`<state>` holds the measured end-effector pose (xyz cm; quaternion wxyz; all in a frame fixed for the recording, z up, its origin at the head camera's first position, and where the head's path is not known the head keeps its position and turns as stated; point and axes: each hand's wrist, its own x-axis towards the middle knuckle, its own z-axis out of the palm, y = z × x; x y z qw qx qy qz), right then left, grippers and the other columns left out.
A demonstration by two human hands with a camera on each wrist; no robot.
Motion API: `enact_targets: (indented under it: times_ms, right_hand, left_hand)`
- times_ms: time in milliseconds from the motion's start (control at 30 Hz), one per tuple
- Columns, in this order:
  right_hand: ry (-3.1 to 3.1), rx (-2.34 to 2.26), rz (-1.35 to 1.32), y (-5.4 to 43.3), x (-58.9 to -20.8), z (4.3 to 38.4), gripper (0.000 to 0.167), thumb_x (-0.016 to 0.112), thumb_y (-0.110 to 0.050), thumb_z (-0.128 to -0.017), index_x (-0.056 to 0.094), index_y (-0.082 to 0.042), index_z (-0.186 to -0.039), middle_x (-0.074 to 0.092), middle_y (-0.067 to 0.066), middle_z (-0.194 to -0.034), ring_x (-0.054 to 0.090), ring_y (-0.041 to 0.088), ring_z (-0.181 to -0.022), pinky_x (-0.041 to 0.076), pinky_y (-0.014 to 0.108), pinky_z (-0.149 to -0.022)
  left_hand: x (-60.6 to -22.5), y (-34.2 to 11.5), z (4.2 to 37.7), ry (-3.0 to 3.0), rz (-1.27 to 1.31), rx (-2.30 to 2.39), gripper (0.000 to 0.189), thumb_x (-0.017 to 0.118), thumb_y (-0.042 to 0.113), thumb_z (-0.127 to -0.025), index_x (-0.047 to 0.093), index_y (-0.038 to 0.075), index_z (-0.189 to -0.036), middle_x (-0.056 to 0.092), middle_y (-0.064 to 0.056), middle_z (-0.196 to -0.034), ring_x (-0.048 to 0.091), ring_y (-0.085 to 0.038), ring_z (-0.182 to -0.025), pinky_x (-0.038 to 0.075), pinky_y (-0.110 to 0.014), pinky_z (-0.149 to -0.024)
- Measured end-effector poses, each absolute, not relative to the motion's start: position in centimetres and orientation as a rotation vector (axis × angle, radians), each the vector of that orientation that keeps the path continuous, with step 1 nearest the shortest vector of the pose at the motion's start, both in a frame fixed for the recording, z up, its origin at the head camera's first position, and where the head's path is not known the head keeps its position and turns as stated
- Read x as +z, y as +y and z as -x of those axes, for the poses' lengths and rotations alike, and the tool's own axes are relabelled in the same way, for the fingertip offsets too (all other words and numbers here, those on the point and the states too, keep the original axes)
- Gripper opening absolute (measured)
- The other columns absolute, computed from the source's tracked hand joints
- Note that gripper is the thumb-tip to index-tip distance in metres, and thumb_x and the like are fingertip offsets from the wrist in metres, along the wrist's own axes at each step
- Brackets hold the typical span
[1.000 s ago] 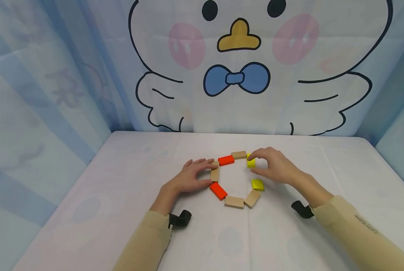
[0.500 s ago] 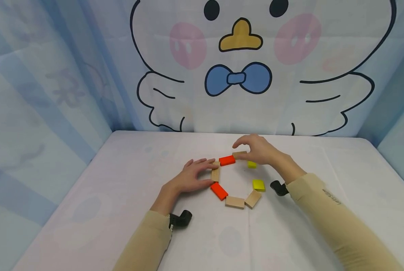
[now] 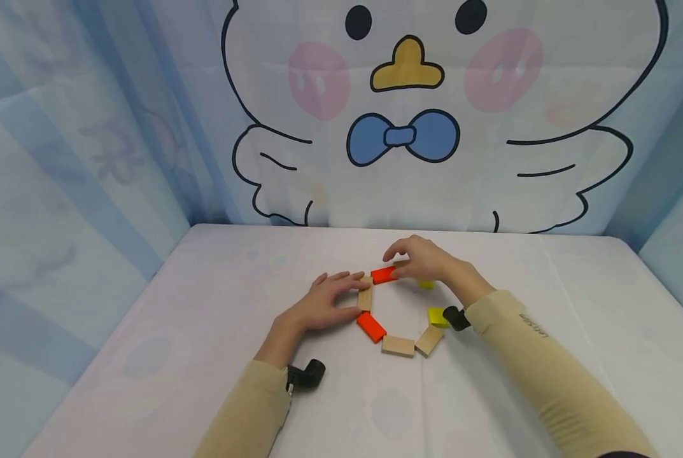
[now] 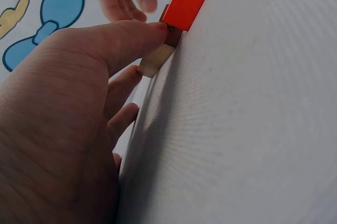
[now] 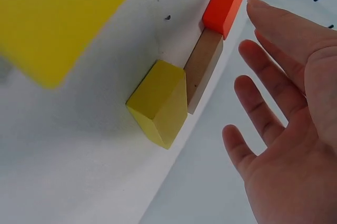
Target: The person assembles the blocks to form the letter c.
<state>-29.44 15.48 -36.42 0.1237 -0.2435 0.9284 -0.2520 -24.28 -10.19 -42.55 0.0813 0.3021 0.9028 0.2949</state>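
Observation:
Rectangular blocks form a rough ring on the white-covered table. At its left side, my left hand (image 3: 321, 305) holds an upright-running plain wooden block (image 3: 365, 299) by its ends, between thumb and forefinger. My right hand (image 3: 424, 257) hovers at the far side with its fingers apart, beside a red block (image 3: 382, 275). In the right wrist view nothing lies between its fingers, and a wooden block (image 5: 205, 66) links the red block to a yellow block (image 5: 158, 90). The right hand mostly hides these last two in the head view.
Nearer me, the ring continues with a second red block (image 3: 371, 327), two wooden blocks (image 3: 398, 346) and another yellow block (image 3: 436, 316). A gap separates the two yellow blocks. A cartoon-print curtain (image 3: 398, 191) stands behind the table's far edge.
My right hand has left the far yellow block and moved left across the far wooden block to the far red block. My left hand stays at its wooden block.

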Motion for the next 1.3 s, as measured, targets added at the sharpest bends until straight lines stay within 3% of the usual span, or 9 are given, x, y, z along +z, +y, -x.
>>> enact_targets:
  times_ms: [600,900,1300]
  right_hand:
    - [2.71,-0.651,0.742,14.6,-37.9,29.4,0.027,0.075,-0.007,-0.091,0.074,-0.009,-0.117,0.067,0.007,-0.118,0.058,0.029,-0.107,0.048,0.047,-0.1]
    - [2.708,-0.731,0.753,14.9,-37.5,29.6,0.026,0.072,-0.006,-0.093,0.073,-0.006,-0.119,0.066,0.011,-0.124,0.054,0.034,-0.121,0.042,0.052,-0.106]
    - [2.724,-0.765,0.692,14.5,-37.2,30.4,0.028,0.072,-0.008,-0.093,0.072,-0.007,-0.122,0.066,0.011,-0.126,0.052,0.034,-0.122,0.041,0.052,-0.107]
  left_hand:
    - [-43.0,-10.2,24.0,2.705,-0.88,0.87,0.05,0.066,0.035,-0.096,0.057,0.027,-0.145,0.04,0.005,-0.159,0.026,-0.022,-0.149,0.004,-0.051,-0.121]
    - [-42.9,-10.1,24.1,2.699,-0.882,0.869,0.051,0.066,0.035,-0.096,0.057,0.026,-0.145,0.039,0.005,-0.159,0.025,-0.022,-0.149,0.003,-0.051,-0.121]
    - [-42.6,-10.1,24.3,2.703,-0.884,0.871,0.051,0.066,0.036,-0.096,0.056,0.027,-0.146,0.039,0.005,-0.159,0.026,-0.023,-0.149,0.003,-0.054,-0.12]
